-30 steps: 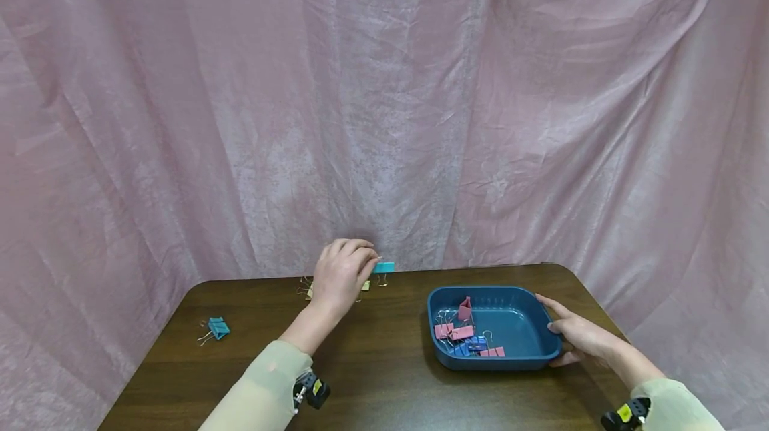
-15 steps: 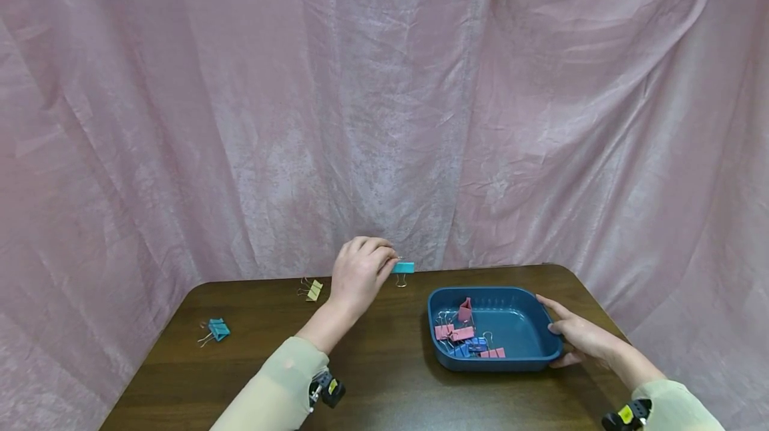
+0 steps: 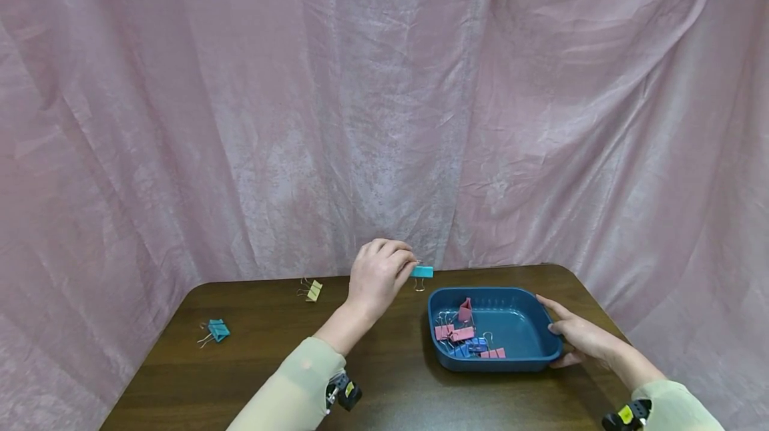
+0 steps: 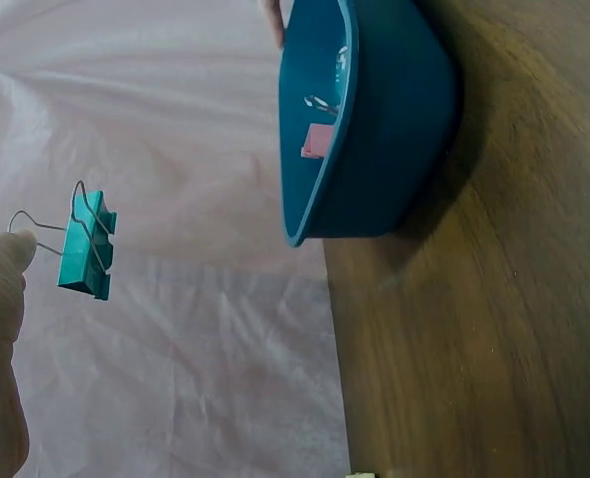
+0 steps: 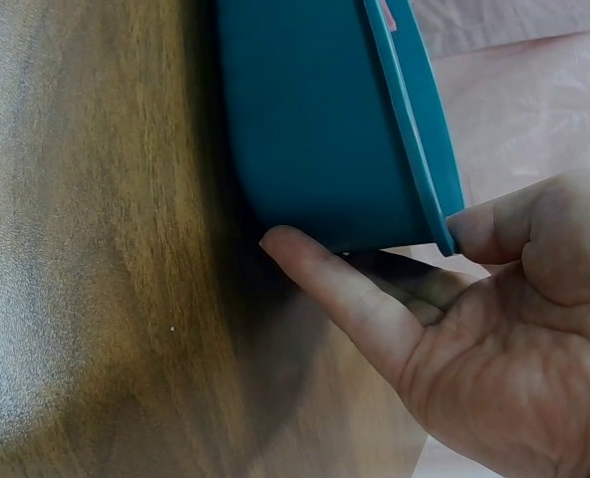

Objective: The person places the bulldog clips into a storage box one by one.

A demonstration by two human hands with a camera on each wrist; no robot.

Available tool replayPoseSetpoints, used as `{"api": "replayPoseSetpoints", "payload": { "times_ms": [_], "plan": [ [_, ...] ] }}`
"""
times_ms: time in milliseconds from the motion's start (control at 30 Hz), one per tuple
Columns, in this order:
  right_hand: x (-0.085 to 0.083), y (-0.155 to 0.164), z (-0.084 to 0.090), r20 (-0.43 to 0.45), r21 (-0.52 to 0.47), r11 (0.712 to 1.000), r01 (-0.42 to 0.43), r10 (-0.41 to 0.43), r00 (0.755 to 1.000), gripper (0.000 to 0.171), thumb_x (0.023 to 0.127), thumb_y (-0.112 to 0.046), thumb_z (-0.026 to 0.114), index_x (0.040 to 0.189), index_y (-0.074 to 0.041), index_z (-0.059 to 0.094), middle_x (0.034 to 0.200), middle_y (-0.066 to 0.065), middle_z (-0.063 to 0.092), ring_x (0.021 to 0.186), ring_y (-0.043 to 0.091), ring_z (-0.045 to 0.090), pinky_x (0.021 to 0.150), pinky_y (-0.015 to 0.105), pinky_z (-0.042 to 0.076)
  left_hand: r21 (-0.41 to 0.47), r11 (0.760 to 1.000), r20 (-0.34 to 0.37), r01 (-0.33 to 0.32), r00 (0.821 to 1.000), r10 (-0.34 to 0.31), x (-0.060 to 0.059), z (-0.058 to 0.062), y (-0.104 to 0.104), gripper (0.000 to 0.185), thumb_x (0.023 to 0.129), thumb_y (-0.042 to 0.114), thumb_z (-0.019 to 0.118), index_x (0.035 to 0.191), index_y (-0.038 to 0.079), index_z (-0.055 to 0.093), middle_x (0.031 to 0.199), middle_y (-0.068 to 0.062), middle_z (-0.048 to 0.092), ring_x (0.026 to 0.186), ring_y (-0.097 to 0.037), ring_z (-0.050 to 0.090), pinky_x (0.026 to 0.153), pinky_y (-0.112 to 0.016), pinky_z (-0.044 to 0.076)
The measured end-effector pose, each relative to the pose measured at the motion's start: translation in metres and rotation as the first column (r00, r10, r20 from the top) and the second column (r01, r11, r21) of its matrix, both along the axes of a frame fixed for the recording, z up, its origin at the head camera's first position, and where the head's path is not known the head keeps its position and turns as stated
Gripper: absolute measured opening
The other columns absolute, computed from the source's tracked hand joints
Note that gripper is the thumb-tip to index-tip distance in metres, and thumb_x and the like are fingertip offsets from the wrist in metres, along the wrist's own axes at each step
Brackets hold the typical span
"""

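Here the left hand (image 3: 378, 274), just left of centre in the head view, pinches the wire handle of a teal binder clip (image 3: 422, 271) between thumb and fingertips, so the clip hangs in the air just beside the upper-left corner of the blue tray (image 3: 543, 324). The right hand (image 3: 579, 336), at the lower right of the frame, rests against the tray's right side with the fingers mostly straight, thumb at the rim; it steadies the tray more than it grips it.

As a judgement, the clip should be brought fully over the tray's inside before the pinch loosens, since it hangs by thin wire and could swing or bounce off the rim onto the table (image 3: 252, 357). A low release over the bare part of the tray floor, clear of the pink and blue clips (image 3: 465, 341) heaped at its left side, would keep it from skipping out.

The left wrist view shows what the head view cannot: the clip (image 4: 86, 244) dangles from one wire loop at the fingertip (image 4: 11, 254), clear of the tray's edge (image 4: 315, 199). The right wrist view shows the thumb (image 5: 504, 229) touching the rim (image 5: 415, 129) and a finger (image 5: 335, 294) lying along the tray's outer wall. Only the head view shows a yellow clip (image 3: 313, 291) and another teal clip (image 3: 218, 329) lying on the table at the left.
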State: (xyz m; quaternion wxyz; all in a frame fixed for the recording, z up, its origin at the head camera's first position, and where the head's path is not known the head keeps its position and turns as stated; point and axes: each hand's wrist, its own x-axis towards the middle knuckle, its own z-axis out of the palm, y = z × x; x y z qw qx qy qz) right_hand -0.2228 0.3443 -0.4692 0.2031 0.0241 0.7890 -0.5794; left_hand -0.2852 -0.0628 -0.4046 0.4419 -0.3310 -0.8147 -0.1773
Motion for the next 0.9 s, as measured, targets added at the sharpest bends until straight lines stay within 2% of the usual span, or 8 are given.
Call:
{"api": "replayPoseSetpoints", "payload": {
  "times_ms": [467, 900],
  "plan": [
    [0.001, -0.001, 0.000, -0.005, -0.003, 1.000, 0.003, -0.003, 1.000, 0.072, 0.103, 0.000, 0.034, 0.164, -0.011, -0.001, 0.158, 0.038, -0.013, 0.134, 0.073, 0.018, 0.080, 0.062, 0.057, -0.015, 1.000, 0.009, 0.006, 1.000, -0.006, 0.005, 0.000, 0.019, 0.005, 0.095, 0.027, 0.076, 0.095, 0.023, 0.079, 0.106, 0.010, 0.072, 0.104, -0.017, 0.063, 0.094, -0.037, 0.051],
    [0.002, 0.000, 0.000, -0.005, -0.011, 1.000, -0.002, 0.002, 1.000, 0.072, 0.103, 0.000, 0.035, 0.164, -0.012, -0.001, 0.158, 0.039, -0.014, 0.134, 0.073, 0.018, 0.080, 0.062, 0.057, -0.013, 0.999, 0.008, 0.037, 0.999, -0.036, 0.006, -0.003, 0.038, 0.006, 0.089, 0.024, 0.082, 0.094, 0.022, 0.079, 0.107, 0.010, 0.072, 0.103, -0.016, 0.063, 0.095, -0.037, 0.051]
  ]
}}
